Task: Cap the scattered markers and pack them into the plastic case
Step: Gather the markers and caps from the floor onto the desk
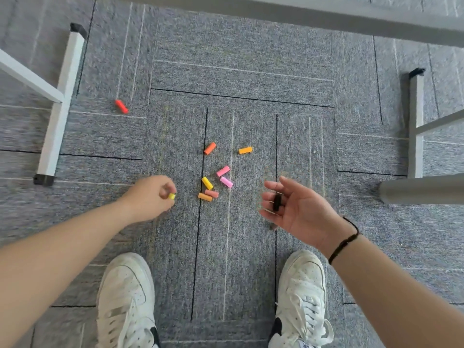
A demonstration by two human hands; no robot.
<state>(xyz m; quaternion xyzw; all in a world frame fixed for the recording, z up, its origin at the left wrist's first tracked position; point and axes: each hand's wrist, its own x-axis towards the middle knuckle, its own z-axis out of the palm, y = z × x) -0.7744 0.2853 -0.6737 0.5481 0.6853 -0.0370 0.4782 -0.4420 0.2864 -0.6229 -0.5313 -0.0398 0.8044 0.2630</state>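
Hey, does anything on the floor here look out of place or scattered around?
Yes. Small coloured caps lie loose on the carpet between the shoes, and one red cap sits apart near the white table leg. No markers or plastic case show in this view.

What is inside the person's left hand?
A small yellow cap peeks out between the curled fingers of the left hand, which pinch it. Whether anything more lies in the palm cannot be seen; the fingers cover it.
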